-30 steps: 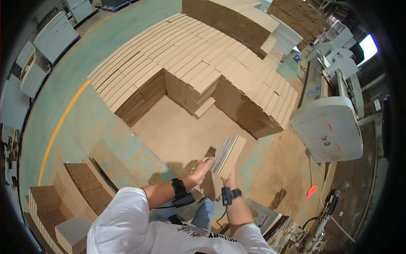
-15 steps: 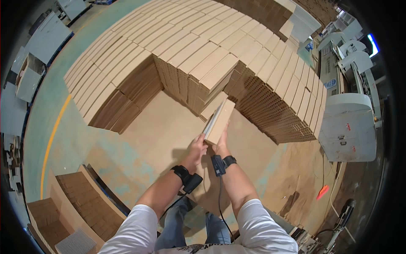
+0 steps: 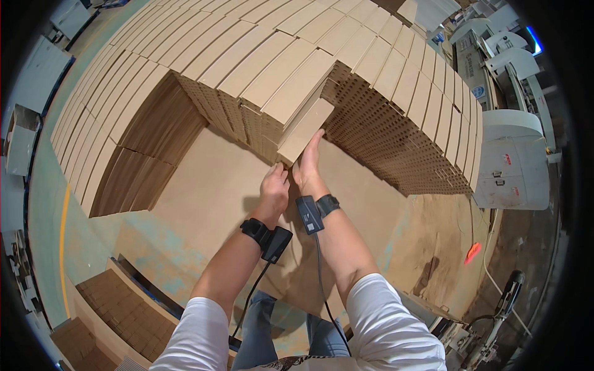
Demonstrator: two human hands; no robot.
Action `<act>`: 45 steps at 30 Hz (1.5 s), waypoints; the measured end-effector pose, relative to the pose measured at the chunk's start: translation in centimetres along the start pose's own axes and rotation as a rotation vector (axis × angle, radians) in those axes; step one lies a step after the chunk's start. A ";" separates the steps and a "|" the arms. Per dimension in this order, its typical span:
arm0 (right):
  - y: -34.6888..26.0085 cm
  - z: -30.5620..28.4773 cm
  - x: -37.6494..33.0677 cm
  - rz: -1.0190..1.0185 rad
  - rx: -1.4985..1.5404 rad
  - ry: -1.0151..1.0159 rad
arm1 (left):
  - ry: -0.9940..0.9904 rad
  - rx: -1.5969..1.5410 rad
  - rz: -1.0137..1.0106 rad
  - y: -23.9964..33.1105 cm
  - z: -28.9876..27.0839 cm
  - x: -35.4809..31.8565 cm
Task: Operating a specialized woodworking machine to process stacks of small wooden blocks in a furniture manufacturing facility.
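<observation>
A long tan cardboard block (image 3: pixel 307 132) rests at the stepped front corner of a large stack of similar blocks (image 3: pixel 300 83), slightly lower than the top layer. My left hand (image 3: pixel 274 187) is at its near left corner, fingers bent against the near end; their tips are partly hidden. Along the right side of the block lies my right hand (image 3: pixel 309 166), fingers stretched out flat and thumb near the near end. Each wrist wears a black strap with a cabled box.
The stack surrounds a recess floored with a brown sheet (image 3: pixel 216 167). Behind me at left stands an open carton (image 3: pixel 117 303) of packed cardboard pieces. A grey machine (image 3: pixel 510 164) is at the right, with an orange-red object (image 3: pixel 473 253) on the floor. A yellow line (image 3: pixel 64 247) runs at left.
The cardboard block has moved forward from between my raised hands onto the stack's stepped corner. Both hands have reached forward with it, and my view has shifted closer to the stack.
</observation>
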State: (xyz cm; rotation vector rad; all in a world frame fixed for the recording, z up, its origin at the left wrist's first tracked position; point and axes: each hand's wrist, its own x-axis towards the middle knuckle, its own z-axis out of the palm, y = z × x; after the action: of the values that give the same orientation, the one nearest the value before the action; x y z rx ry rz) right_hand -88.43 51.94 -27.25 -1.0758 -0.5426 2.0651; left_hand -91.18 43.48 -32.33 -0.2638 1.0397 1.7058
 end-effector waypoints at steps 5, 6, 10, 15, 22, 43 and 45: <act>-0.7 -0.7 0.9 0.051 -0.030 -0.035 | 0.032 0.066 -0.070 0.0 1.0 -0.2; -0.8 -0.8 0.9 0.043 -0.025 -0.030 | 0.033 0.083 -0.079 0.2 0.8 -0.3; -1.4 -2.5 -0.3 0.099 -0.218 0.001 | -0.126 0.155 -0.029 0.6 -1.8 -1.8; 0.2 -12.0 -11.2 0.204 0.032 0.043 | -0.214 0.147 -0.320 -0.3 -8.8 -9.5; 0.8 -30.3 -44.6 0.538 -0.206 0.648 | 0.221 0.288 -0.896 -0.3 -23.9 -29.0; -3.2 -33.7 -80.8 -0.255 -0.768 1.254 | -0.629 1.874 -0.341 -10.0 2.2 -35.0; -3.2 -34.4 -82.8 -0.311 -0.820 1.304 | -0.801 1.940 -0.420 -14.2 2.5 -38.5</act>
State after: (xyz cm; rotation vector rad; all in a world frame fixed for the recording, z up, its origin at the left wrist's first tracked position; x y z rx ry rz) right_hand -27.10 -8.38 -1.59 -2.2720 -0.7524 0.5028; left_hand -62.59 20.34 -13.97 1.2266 1.3482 -0.1358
